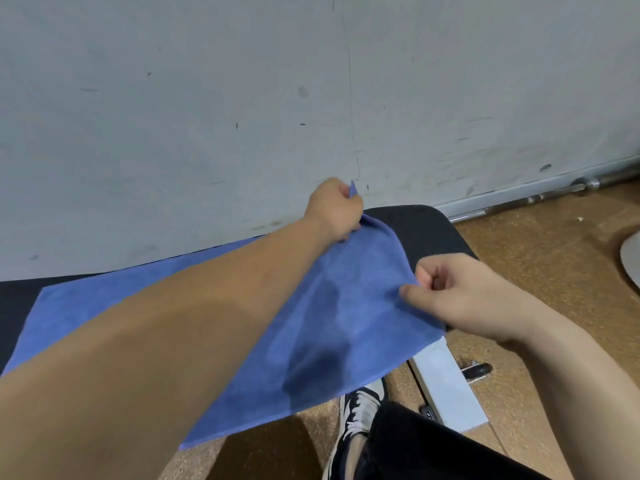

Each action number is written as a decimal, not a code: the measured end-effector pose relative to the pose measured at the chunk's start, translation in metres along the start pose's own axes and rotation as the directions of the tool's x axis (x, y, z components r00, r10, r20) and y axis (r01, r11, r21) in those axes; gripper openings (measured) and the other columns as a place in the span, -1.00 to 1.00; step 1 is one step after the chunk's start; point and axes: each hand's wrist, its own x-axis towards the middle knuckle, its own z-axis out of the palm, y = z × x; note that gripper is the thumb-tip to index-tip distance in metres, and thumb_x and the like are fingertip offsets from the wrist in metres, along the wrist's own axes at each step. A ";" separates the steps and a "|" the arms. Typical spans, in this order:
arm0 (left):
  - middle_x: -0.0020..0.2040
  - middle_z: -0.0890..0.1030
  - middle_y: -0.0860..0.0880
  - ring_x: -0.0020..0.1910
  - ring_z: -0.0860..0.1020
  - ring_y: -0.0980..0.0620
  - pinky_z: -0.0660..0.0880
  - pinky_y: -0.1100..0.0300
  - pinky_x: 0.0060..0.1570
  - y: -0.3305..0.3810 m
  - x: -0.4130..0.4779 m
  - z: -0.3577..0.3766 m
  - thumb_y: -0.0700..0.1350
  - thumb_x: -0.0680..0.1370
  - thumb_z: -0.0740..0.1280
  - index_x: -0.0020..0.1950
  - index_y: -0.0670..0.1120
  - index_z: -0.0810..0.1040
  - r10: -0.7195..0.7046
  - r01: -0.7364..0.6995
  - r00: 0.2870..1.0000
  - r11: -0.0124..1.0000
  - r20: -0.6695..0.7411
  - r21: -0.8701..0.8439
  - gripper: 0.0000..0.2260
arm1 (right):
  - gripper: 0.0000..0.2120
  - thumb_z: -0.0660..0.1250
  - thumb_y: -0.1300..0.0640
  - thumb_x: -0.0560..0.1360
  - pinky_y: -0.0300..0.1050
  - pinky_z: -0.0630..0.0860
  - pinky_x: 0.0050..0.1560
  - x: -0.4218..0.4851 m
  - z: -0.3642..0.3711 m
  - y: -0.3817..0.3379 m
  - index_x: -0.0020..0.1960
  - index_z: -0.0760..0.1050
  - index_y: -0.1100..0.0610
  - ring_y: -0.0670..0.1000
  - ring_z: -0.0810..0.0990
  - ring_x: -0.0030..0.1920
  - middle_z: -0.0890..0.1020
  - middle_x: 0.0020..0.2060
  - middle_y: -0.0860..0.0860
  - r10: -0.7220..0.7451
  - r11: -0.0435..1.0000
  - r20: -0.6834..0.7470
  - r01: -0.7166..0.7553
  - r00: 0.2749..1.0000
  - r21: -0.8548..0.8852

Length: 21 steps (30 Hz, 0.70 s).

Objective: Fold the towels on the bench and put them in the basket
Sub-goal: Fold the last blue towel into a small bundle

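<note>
Fingers [425, 271] on the right hand [460, 296] were curled in, thumb and forefinger pinching the nearer end corner of the blue towel [311, 323]. Left hand [334, 211] had its fingers closed round the farther end corner, with a tip of cloth poking out above the knuckles. Both corners looked lifted off the pad.

Biggest first from there:
- Scuffed wall [207, 98] sat right behind the left fingers.
- Blue towel ran leftward away from both sets of fingers, flat along the bench [426, 230]. Its near long edge hung past the pad below the right fingers.
- Black pad showed bare between and beyond the two hands.
- White bench frame [446, 382] was below the right fingers, with a shoe [363, 407] beside it.
- Barbell [587, 184] lay on the floor, well off to the right of them.

I saw no basket and no second towel in view.

Handling, my read: light, limp cloth with no stiffness, so it would sag wherever unsupported and drag on the pad rather than slide cleanly. Not fragile, not slippery.

Corner pinches were the right holds. I'd have carried both corners over to the far-left end, keeping the edge between them taut so it landed square. The risk I flagged was the overhanging edge pulling the sheet off the pad once that end lifted.
</note>
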 end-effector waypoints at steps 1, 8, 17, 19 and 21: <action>-0.33 0.58 -0.18 -0.33 0.59 -0.12 0.45 0.05 -0.34 0.009 -0.002 -0.003 -0.17 0.60 0.23 -0.30 -0.07 0.37 0.008 -0.009 1.000 0.998 -0.006 -0.058 -0.74 | -0.65 0.44 0.12 0.52 -0.18 0.26 -0.42 -0.002 -0.003 -0.001 -0.36 0.36 0.10 -0.05 0.29 -0.48 0.35 -0.55 -0.10 -0.032 0.999 -0.048 0.033 0.998 0.020; -0.24 0.59 -0.18 -0.41 0.58 -0.08 0.57 0.04 -0.31 -0.002 -0.024 -0.081 -0.22 0.59 0.28 -0.18 -0.10 0.47 -0.045 0.031 0.993 0.992 -0.113 -0.122 -0.86 | -0.60 0.50 0.01 0.49 -0.34 0.27 -0.44 -0.013 0.039 -0.054 -0.35 0.39 0.12 -0.14 0.32 -0.50 0.40 -0.55 -0.15 -0.278 0.956 -0.011 0.276 0.960 -0.100; -0.21 0.62 -0.20 -0.41 0.59 -0.09 0.60 0.12 -0.47 -0.095 -0.082 -0.242 -0.15 0.63 0.35 0.03 -0.20 0.55 -0.139 0.087 0.934 0.982 -0.329 -0.167 -0.89 | -0.60 0.49 -0.09 0.51 -0.33 0.32 -0.45 -0.005 0.172 -0.150 -0.32 0.37 0.06 -0.12 0.36 -0.52 0.40 -0.59 -0.16 -0.314 0.930 0.290 0.354 0.904 -0.098; -0.25 0.63 -0.17 -0.45 0.59 -0.06 0.61 0.10 -0.45 -0.115 -0.094 -0.275 -0.15 0.63 0.35 0.09 -0.22 0.57 -0.161 0.100 0.911 0.979 -0.379 -0.175 -0.86 | -0.59 0.47 -0.08 0.52 -0.29 0.37 -0.44 -0.004 0.205 -0.172 -0.33 0.36 0.06 -0.12 0.39 -0.54 0.41 -0.60 -0.16 -0.335 0.925 0.311 0.372 0.890 -0.070; -0.27 0.62 -0.16 -0.47 0.58 -0.01 0.56 0.15 -0.49 -0.132 -0.106 -0.304 -0.14 0.62 0.36 0.08 -0.20 0.60 -0.164 0.101 0.889 0.981 -0.428 -0.165 -0.86 | -0.61 0.43 -0.11 0.50 -0.14 0.47 -0.36 -0.001 0.237 -0.193 -0.33 0.37 0.07 -0.11 0.42 -0.50 0.46 -0.57 -0.17 -0.362 0.904 0.285 0.409 0.888 -0.126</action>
